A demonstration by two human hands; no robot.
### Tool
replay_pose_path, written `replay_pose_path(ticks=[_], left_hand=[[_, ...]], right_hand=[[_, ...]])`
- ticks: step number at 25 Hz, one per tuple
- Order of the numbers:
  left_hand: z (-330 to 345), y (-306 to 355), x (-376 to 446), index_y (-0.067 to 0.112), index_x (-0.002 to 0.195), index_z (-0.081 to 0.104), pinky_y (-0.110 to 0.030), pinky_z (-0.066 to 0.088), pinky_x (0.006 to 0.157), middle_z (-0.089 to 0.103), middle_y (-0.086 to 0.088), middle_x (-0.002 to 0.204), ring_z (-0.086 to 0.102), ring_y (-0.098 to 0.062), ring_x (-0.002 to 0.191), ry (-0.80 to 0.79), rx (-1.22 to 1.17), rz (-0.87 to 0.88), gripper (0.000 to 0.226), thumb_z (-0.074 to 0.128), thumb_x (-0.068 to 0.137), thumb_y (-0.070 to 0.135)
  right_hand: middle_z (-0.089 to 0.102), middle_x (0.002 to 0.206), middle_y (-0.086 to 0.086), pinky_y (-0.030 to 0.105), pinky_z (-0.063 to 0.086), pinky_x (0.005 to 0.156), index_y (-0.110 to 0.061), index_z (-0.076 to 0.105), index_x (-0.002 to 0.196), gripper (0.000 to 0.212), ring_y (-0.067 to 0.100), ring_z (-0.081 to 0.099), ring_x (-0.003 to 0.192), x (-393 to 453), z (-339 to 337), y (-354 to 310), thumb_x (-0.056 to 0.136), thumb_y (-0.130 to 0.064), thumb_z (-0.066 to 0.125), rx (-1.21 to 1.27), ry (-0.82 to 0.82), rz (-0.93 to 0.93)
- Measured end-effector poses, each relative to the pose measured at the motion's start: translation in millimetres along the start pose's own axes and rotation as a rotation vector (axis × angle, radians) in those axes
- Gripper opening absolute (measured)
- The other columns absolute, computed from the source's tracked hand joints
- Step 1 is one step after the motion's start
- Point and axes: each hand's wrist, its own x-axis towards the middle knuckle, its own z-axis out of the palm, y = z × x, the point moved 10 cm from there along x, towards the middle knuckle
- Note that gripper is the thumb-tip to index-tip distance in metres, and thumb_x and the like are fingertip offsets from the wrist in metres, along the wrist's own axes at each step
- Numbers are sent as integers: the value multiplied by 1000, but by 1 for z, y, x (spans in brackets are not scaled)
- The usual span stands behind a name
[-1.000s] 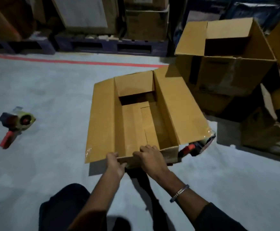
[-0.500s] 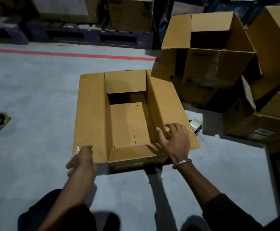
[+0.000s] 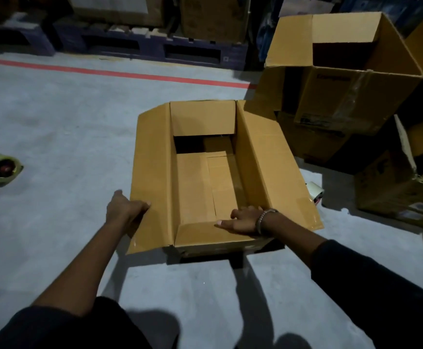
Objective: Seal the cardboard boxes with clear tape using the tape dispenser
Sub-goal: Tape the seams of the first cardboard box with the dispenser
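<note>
An open cardboard box (image 3: 195, 187) lies on the grey floor in front of me with its flaps spread. My left hand (image 3: 123, 209) grips the outer edge of the long left flap (image 3: 152, 172). My right hand (image 3: 243, 220) lies flat on the near short flap (image 3: 205, 234), fingers pointing left, a bracelet on the wrist. A tape dispenser (image 3: 0, 170) with a roll lies on the floor at the far left edge. A second tape dispenser (image 3: 315, 192) peeks out from under the box's right flap.
Several open and stacked cardboard boxes (image 3: 344, 79) crowd the right side. Dark pallets (image 3: 150, 46) with more cartons line the back, behind a red floor line (image 3: 129, 74). My dark-clothed knees are at the bottom.
My left hand has moved up from the near left corner and taken hold of the left flap's edge. My right hand has shifted from the right flap onto the near short flap.
</note>
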Motion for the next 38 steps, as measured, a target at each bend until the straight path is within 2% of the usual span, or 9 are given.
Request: replay_pose_path(ticks=[4,8,14,17,21,25,32,35,38], left_hand=[[-5,-8,-10,10,152,43,-55,46,108,39,-22,156,43,-41,138,-11,-79,-87,118,89,62,71],[-1,-2,-32,1,123,70,-34,51,83,73,-24,118,65,-22,79,-242,-284,-90,66,95,74,38],[-35,105,-101,25,108,72,-35,48,71,74,0,101,70,-29,89,214,283,557,42,63,95,64],[40,137,-139,27,115,72,-35,47,79,69,4,116,65,-19,97,12,362,835,62,33,103,73],[117,100,-112,26,161,33,-49,36,115,25,-9,170,27,-30,153,-140,878,891,86,48,94,77],[101,84,-79,28,166,-5,-60,27,121,-10,-16,173,4,-42,159,-162,597,567,147,80,61,84],[124,62,-61,19,158,-34,-50,40,117,31,-22,166,42,-43,146,-453,266,249,163,98,66,46],[127,59,-58,17,156,-36,-50,44,114,36,-24,164,47,-45,142,-400,360,277,160,94,71,52],[126,56,-56,18,155,-39,-50,49,108,40,-21,163,54,-43,136,-353,426,350,161,87,68,69]], right_hand=[[72,98,1,39,57,75,-18,72,101,61,21,66,90,-9,-53,2,75,-74,73,470,141,-190],[73,85,2,38,55,72,-19,73,87,46,20,67,82,-18,-65,-4,86,-65,69,302,218,-279],[54,75,-9,28,39,58,-28,59,75,42,10,47,74,-53,-105,17,96,-64,52,78,980,-194],[63,97,2,33,43,70,-20,67,96,31,22,55,96,-71,-125,90,97,-50,56,226,1154,100],[57,137,22,56,43,103,-10,57,134,74,42,52,125,-75,-82,200,93,-70,47,655,949,614],[74,89,16,46,59,78,-9,73,85,56,36,69,81,-117,-119,171,85,-62,56,749,1055,514],[67,114,9,43,52,94,-28,72,107,34,32,61,113,-72,-88,-18,92,-56,59,391,628,50],[31,157,12,56,30,112,-32,41,147,82,37,24,148,-57,-35,-10,80,-74,62,148,718,198],[33,156,17,57,33,112,-27,19,159,128,40,34,143,-74,-19,24,59,-103,44,306,828,389]])
